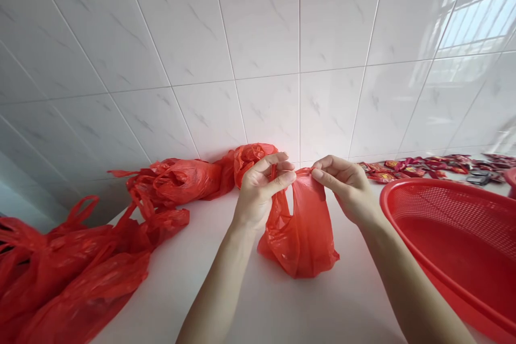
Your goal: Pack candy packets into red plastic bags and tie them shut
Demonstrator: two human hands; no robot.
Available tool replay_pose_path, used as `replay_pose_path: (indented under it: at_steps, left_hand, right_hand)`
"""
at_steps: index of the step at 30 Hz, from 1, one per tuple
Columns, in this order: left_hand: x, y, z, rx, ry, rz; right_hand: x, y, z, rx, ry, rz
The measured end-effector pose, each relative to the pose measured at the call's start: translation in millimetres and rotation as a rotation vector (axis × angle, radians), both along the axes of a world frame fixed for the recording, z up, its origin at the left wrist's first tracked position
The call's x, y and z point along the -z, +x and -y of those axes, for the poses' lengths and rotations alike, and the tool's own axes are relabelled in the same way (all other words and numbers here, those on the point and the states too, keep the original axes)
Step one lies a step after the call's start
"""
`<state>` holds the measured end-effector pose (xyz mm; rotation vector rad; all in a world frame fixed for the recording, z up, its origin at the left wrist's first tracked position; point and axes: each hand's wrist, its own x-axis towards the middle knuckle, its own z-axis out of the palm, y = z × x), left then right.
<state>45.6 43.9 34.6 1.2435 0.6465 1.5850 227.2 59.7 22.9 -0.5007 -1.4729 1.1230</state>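
Observation:
A small red plastic bag (302, 231) stands on the white table (258, 301) in the middle of the view, bulging at the bottom. My left hand (260, 188) pinches one of its handles at the top left, fingers closed on the plastic. My right hand (346, 185) pinches the other handle at the top right. Both handles are held up and pulled slightly apart above the bag.
A heap of red plastic bags (76, 269) covers the left of the table, and more red bags (189, 177) lie along the tiled wall (258, 37). A red perforated basket (459, 247) sits at the right. Several small red packets (427, 166) lie scattered behind it.

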Motion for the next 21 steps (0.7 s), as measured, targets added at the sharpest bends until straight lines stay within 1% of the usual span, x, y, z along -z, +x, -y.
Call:
replay_pose_path:
  at_steps: [3, 6, 8, 11, 16, 18, 21]
  left_hand:
    - [-2.8, 0.5, 1.4, -0.002, 0.004, 0.004]
    - [-3.1, -1.0, 2.0, 0.014, -0.031, -0.069]
    - [-2.0, -2.0, 2.0, 0.043, -0.069, -0.137]
    - [-0.1, -1.9, 2.0, 0.065, -0.075, -0.202]
    - [0.5, -0.6, 2.3, 0.150, -0.100, -0.158]
    - [0.5, -1.0, 1.6, 0.134, -0.103, -0.125]
    - [0.9, -1.8, 0.0, 0.057, -0.108, -0.081]
  right_hand:
    - [-0.4, -2.0, 1.0, -0.044, -0.021, 0.014]
    - [-1.5, -2.4, 2.3, -0.076, -0.020, 0.026]
    - [-2.1, -2.3, 3.3, -0.066, 0.002, 0.030]
    - [-2.2, -2.0, 4.4, -0.049, 0.034, 0.058]
    - [-3.6, -0.6, 5.4, -0.078, 0.056, 0.121]
    - [-4.2, 0.7, 5.3, -0.069, 0.062, 0.130]
    - [-3.8, 2.7, 3.9, 0.009, 0.046, 0.111]
